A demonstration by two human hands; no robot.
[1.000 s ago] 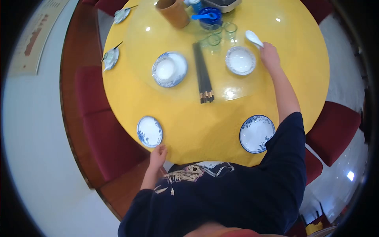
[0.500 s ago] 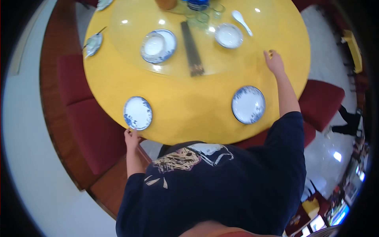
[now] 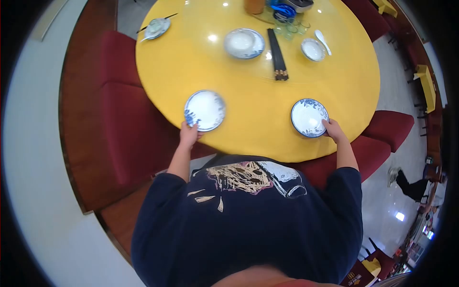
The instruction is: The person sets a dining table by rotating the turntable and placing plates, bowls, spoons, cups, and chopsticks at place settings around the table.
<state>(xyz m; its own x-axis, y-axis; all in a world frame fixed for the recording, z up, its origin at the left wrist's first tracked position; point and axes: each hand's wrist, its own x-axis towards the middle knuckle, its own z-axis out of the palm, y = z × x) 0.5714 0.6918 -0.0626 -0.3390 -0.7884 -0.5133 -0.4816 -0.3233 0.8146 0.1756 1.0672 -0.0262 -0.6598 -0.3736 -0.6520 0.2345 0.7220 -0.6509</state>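
Observation:
At the near left edge of the round yellow table point(image 3: 248, 138), my left hand point(image 3: 190, 135) grips the lower rim of a white plate with a blue floral border point(image 3: 206, 109). On the right, my right hand point(image 3: 333, 130) has its thumb on top of the rim of a matching plate point(image 3: 308, 117), its fingers out of sight underneath. Farther in, a bowl stacked on plates point(image 3: 244, 43) stands beside a bundle of dark chopsticks point(image 3: 277, 55). A small bowl point(image 3: 312, 49) and a white spoon point(image 3: 323, 42) lie to their right.
Glasses point(image 3: 291, 29), a blue item point(image 3: 284, 13) and an orange-brown container point(image 3: 254, 5) stand at the far side. A place setting point(image 3: 157, 28) lies far left. Red chairs point(image 3: 125, 129) line the table's edge. A person's dark-clad leg point(image 3: 409, 186) shows at right.
My right hand has come back toward me from the far right and taken hold of the right plate's rim. The left hand now grips the left plate. The camera view has shifted.

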